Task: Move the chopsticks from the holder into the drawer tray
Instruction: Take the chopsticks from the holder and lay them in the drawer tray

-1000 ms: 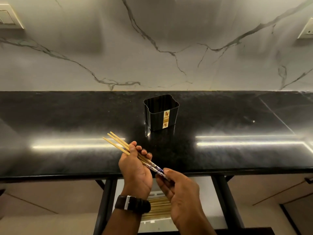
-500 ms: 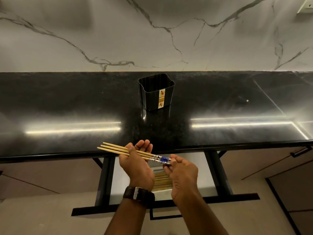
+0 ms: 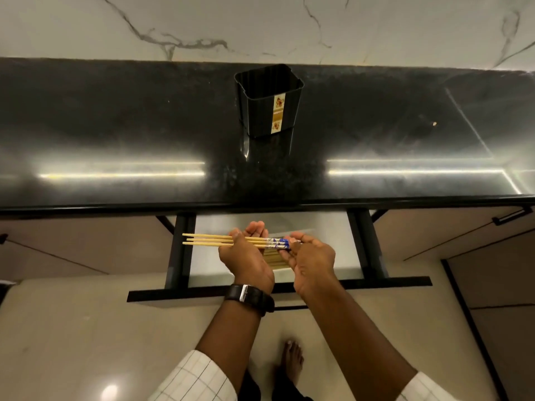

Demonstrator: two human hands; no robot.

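Both hands hold a small bundle of wooden chopsticks [image 3: 210,239] level over the open drawer. My left hand [image 3: 246,257] cups them near the middle, thumb on top. My right hand [image 3: 308,257] pinches their blue-patterned ends. Below my hands more chopsticks [image 3: 275,259] lie in the drawer tray [image 3: 324,250], mostly hidden. The black holder [image 3: 267,101] with a yellow label stands on the black counter [image 3: 115,134], and no chopsticks show above its rim.
The drawer's black side rails [image 3: 179,253] and front panel [image 3: 376,282] stick out below the counter edge. A closed cabinet door with a black handle [image 3: 512,217] is at the right. My bare foot [image 3: 292,361] stands on the tiled floor.
The hands carried the chopsticks down from above the counter edge to over the open drawer, and the bundle turned from slanted to level. The camera tilted down.
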